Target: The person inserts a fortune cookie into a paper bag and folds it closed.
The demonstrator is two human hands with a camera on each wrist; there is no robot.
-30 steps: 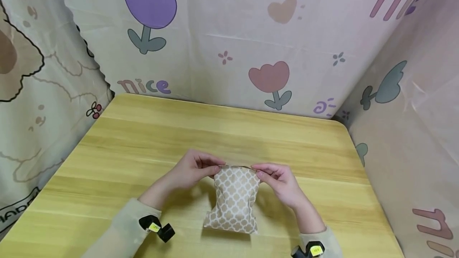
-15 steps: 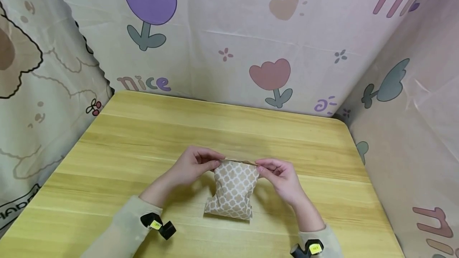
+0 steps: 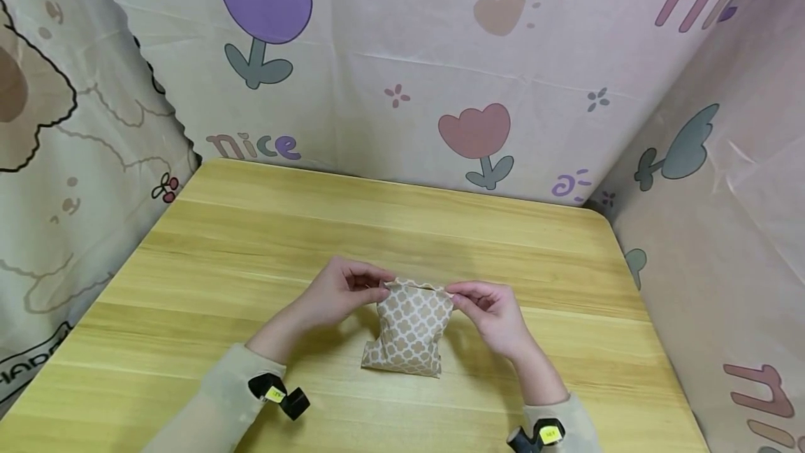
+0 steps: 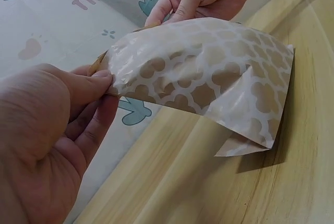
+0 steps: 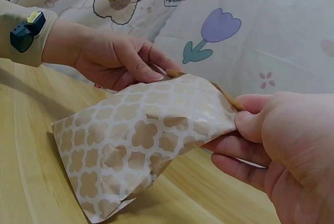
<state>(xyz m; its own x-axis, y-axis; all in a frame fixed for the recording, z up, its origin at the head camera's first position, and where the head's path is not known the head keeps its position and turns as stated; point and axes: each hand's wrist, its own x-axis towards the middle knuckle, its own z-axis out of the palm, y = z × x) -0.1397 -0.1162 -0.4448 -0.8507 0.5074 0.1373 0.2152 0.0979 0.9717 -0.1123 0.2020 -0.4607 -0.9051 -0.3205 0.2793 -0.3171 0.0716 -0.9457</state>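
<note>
A small tan paper bag with a white lattice print is held tilted over the table by its top edge. My left hand pinches the top left corner between thumb and fingers. At the opposite corner my right hand grips the rim the same way. In the left wrist view the bag bulges in the middle, and its folded bottom end hangs close to the wood. The right wrist view shows the brown inner side along the top edge of the bag. What is inside is hidden.
A wooden table lies under both hands. Printed fabric hangs behind it and along both sides. Black wrist cameras sit on the beige sleeves.
The bag's lower end has swung up and away from me. Both hands keep hold of the corners and have moved slightly farther off. The top edge now shows a patterned strip folded over.
</note>
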